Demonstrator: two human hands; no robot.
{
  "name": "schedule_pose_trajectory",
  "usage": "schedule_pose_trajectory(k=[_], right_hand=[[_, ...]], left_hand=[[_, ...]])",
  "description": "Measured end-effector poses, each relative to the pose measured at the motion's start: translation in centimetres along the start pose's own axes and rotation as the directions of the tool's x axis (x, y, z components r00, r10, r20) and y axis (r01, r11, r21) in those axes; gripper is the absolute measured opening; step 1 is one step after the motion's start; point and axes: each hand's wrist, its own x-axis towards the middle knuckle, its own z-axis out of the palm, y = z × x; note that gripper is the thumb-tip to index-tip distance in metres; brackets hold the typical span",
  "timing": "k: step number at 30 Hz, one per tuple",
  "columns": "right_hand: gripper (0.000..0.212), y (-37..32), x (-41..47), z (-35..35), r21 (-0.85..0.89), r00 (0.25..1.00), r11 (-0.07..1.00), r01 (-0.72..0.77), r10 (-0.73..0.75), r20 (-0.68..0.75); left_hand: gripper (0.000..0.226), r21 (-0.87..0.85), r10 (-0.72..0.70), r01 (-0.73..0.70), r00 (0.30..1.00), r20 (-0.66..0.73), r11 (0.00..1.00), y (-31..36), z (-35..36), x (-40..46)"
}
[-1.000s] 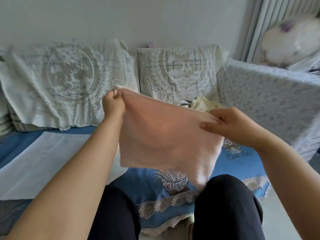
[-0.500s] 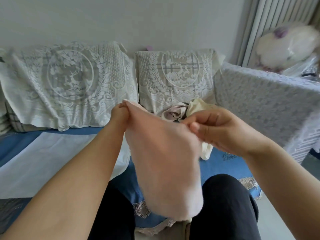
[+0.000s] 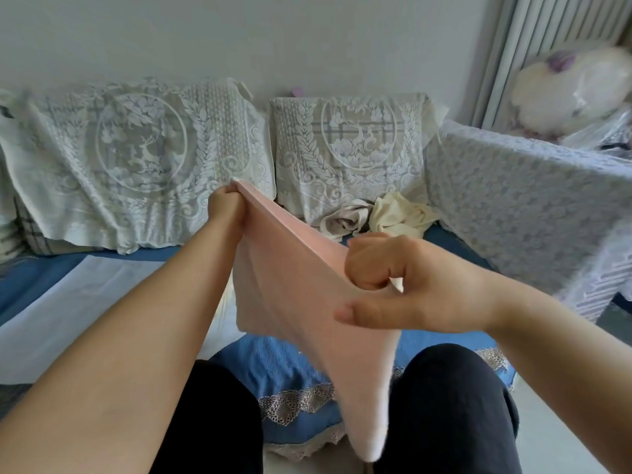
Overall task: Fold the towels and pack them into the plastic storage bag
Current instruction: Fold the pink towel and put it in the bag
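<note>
From the head view we hold the pink towel (image 3: 301,295) in the air above our knees, in front of the blue sofa seat (image 3: 290,367): our left hand (image 3: 227,208) pinches its far upper corner and our right hand (image 3: 403,285) has its fingers curled round the near end of the same taut top edge, thumb stretched out, while the soft, thin cloth hangs down to a pale point. We judge the task barely begun, since this towel is mid-fold, a greyish-white towel (image 3: 345,218) and a cream towel (image 3: 396,213) lie crumpled on the seat beyond the pink one, and the flat, translucent plastic bag (image 3: 78,302), left of it on the seat, shows nothing packed inside.
</note>
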Motion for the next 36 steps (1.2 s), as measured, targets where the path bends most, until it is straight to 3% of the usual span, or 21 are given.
schedule_pose_trajectory(k=[2, 5, 7, 10, 13, 14, 16, 18, 20, 21, 23, 24, 26, 27, 29, 31, 33, 36], right_hand=[[0.052, 1.1, 0.1, -0.8, -0.281, 0.984, 0.958, 0.049, -0.095, -0.152], [0.043, 4.6, -0.7, -2.6, -0.515, 0.938, 0.842, -0.161, -0.031, -0.345], [0.036, 7.0, -1.2, -3.7, -0.591, 0.903, 0.719, -0.365, 0.119, -0.412], [0.054, 10.1, -1.6, -4.4, -0.654, 0.788, 0.454, -0.605, 0.461, -0.408], [0.028, 11.9, -1.0, -4.1, -0.619, 0.647, 0.323, -0.716, 0.640, -0.414], [0.028, 12.1, -0.9, -4.4, -0.588, 0.616, 0.334, -0.737, 0.690, -0.380], [0.027, 12.1, -1.1, -5.6, -0.460, 0.621, 0.478, -0.748, 0.748, -0.233], [0.020, 11.1, -1.8, -7.2, 0.019, 0.679, 0.682, -0.731, 0.730, -0.077], [0.033, 10.5, -2.4, -8.6, 0.569, 0.762, 0.613, -0.548, 0.646, 0.038], [0.041, 11.1, -2.5, -9.2, 0.681, 0.776, 0.552, -0.480, 0.630, 0.036], [0.047, 12.9, -2.3, -9.7, 0.675, 0.712, 0.536, -0.507, 0.702, -0.022], [0.046, 14.1, -2.2, -9.6, 0.551, 0.634, 0.564, -0.615, 0.769, -0.079], [0.037, 16.6, -2.1, -9.0, 0.249, 0.491, 0.526, -0.813, 0.850, -0.193], [0.031, 17.7, -2.1, -8.3, 0.245, 0.454, 0.499, -0.831, 0.864, -0.219], [0.031, 19.2, -1.5, -6.6, 0.511, 0.428, 0.486, -0.709, 0.872, -0.236], [0.021, 19.5, -0.6, -5.4, 0.747, 0.430, 0.508, -0.429, 0.842, -0.325], [0.008, 19.4, -0.1, -5.1, 0.795, 0.441, 0.569, -0.208, 0.781, -0.443], [0.013, 19.1, -0.7, -5.2, 0.739, 0.446, 0.658, -0.145, 0.710, -0.545]], left_hand=[[0.035, 0.010, -0.124, 0.124, 0.991, -0.042, 0.992, -0.2, -0.4, -0.2], [0.040, -0.040, -0.162, 0.159, 0.982, -0.101, 0.987, -1.3, -1.6, 0.2], [0.041, -0.013, -0.083, 0.082, 0.987, -0.135, 0.997, -1.9, -2.2, 0.3], [0.042, 0.005, 0.069, -0.070, 0.985, -0.158, 0.998, -2.4, -2.1, -0.2], [0.039, -0.016, 0.238, -0.242, 0.963, -0.130, 0.970, -1.7, -1.8, -1.3], [0.039, -0.062, 0.246, -0.253, 0.964, -0.105, 0.965, -1.6, -1.9, -1.1], [0.043, -0.268, 0.101, -0.087, 0.994, 0.042, 0.960, -1.6, -2.6, -0.1], [0.050, -0.372, -0.027, 0.139, 0.957, 0.290, 0.918, -1.8, -3.9, 1.2], [0.061, -0.315, -0.028, 0.213, 0.864, 0.503, 0.925, -1.9, -4.6, 1.6], [0.061, -0.284, -0.024, 0.215, 0.834, 0.552, 0.934, -2.1, -4.7, 1.8], [0.054, -0.213, -0.049, 0.236, 0.771, 0.634, 0.948, -2.1, -4.8, 1.7], [0.051, -0.147, -0.090, 0.249, 0.740, 0.667, 0.957, -2.3, -4.7, 1.8], [0.049, 0.059, -0.206, 0.210, 0.798, 0.566, 0.976, -3.5, -4.0, 3.0], [0.044, 0.181, -0.212, 0.145, 0.871, 0.442, 0.973, -4.2, -3.4, 3.8], [0.040, 0.353, -0.066, -0.011, 0.976, 0.206, 0.936, -5.0, -2.2, 4.8], [0.040, 0.254, 0.069, -0.094, 0.992, 0.104, 0.963, -4.5, -1.1, 5.0], [0.033, 0.037, 0.150, -0.151, 0.988, 0.042, 0.988, -3.3, -0.4, 4.5], [0.030, -0.127, 0.274, -0.271, 0.962, 0.011, 0.954, -2.2, -0.2, 2.6]])
